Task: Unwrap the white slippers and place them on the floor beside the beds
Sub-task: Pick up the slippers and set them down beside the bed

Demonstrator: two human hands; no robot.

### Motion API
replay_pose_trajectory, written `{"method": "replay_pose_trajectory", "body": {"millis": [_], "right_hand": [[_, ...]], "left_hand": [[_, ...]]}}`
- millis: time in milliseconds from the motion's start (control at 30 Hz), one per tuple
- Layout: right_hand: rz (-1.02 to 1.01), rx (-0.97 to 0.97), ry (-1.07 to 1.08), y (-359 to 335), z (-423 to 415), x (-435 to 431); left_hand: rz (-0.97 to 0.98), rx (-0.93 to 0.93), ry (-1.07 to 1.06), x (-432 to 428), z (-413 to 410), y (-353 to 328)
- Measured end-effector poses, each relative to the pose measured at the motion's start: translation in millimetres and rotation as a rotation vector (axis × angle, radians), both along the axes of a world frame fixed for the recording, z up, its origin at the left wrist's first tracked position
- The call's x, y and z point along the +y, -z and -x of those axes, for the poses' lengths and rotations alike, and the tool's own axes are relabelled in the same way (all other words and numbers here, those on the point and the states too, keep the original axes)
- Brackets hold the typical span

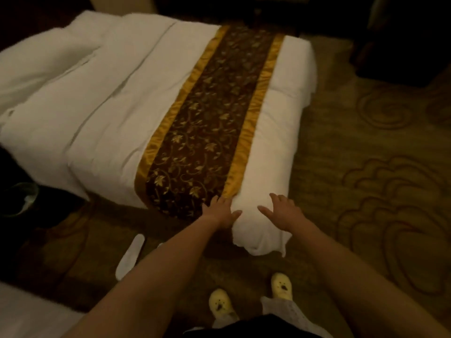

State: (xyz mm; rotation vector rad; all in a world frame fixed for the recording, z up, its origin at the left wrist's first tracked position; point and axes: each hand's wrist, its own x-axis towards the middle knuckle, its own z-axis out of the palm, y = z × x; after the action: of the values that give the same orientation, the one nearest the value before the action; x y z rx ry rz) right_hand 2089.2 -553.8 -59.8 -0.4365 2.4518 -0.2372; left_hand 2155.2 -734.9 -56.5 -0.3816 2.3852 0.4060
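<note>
One white slipper [129, 256] lies flat on the carpet beside the bed, left of my left forearm; a second one is mostly hidden behind that arm. My left hand [220, 211] rests at the near end of the brown and gold bed runner [205, 128], fingers on its gold edge. My right hand [283, 213] hovers with fingers spread over the white duvet corner [258, 230], holding nothing.
The white bed [109, 98] fills the upper left. A second white bed edge [29, 313] shows at the bottom left. Patterned carpet [366, 191] spreads to the right. My feet in yellow slippers [281, 285] stand below. A dark bin [17, 198] sits at left.
</note>
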Motion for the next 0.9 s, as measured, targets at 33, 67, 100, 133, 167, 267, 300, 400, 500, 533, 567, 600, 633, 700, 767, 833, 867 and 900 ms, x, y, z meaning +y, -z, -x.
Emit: {"method": "replay_pose_trajectory", "body": {"millis": [33,67,100,133,167,267,300,400,500,533,567,600,633,700,767,833,867,900], "right_hand": [[-0.013,0.001,0.026,-0.8,4.8,18.1],[-0.018,0.003,0.058,-1.7,10.2,35.6],[-0.017,0.002,0.096,-2.6,16.4,52.8],[-0.012,-0.004,0.134,-3.9,23.4,70.4],[-0.007,-0.011,0.163,-5.2,30.8,88.5],[-0.008,-0.010,0.201,-7.8,55.2,145.6],[-0.008,-0.009,0.211,-9.0,64.9,165.4],[0.005,0.000,0.242,-14.4,97.4,221.6],[0.029,0.016,0.290,-21.5,131.9,269.3],[0.036,0.010,0.307,-23.2,141.2,282.8],[0.038,0.004,0.316,-23.9,149.7,295.0],[0.037,0.006,0.317,-23.3,158.2,306.3],[0.034,0.011,0.320,-22.1,167.0,316.5],[0.047,0.014,0.349,-19.3,185.9,333.6],[0.075,-0.008,0.395,-16.0,206.8,346.0],[0.077,-0.022,0.421,-12.4,229.7,356.0],[0.067,-0.028,0.427,-10.2,242.9,360.5],[0.056,-0.034,0.432,-7.8,258.0,365.3]], "left_hand": [[0.019,0.016,0.042,17.1,12.3,-2.3],[0.042,0.027,0.087,34.1,24.8,-3.8],[0.064,0.036,0.132,50.5,37.6,-4.7],[0.083,0.043,0.169,67.2,50.9,-5.2],[0.094,0.048,0.193,84.2,64.1,-5.6],[0.077,0.047,0.205,138.8,100.3,-6.8],[0.072,0.049,0.221,159.0,111.3,-8.7],[0.064,0.071,0.300,218.3,143.8,-12.8],[0.041,0.115,0.352,268.6,177.7,-18.0],[0.035,0.119,0.372,282.2,188.1,-20.4],[0.036,0.121,0.395,293.7,198.5,-22.1],[0.041,0.125,0.415,303.5,209.8,-23.2],[0.047,0.129,0.431,312.0,222.4,-23.9],[0.063,0.128,0.459,325.5,248.9,-23.7],[0.077,0.116,0.485,336.0,276.2,-19.9],[0.072,0.102,0.498,345.2,303.8,-13.0],[0.065,0.095,0.499,349.4,318.6,-8.7],[0.058,0.085,0.499,353.7,334.4,-4.4]]}}
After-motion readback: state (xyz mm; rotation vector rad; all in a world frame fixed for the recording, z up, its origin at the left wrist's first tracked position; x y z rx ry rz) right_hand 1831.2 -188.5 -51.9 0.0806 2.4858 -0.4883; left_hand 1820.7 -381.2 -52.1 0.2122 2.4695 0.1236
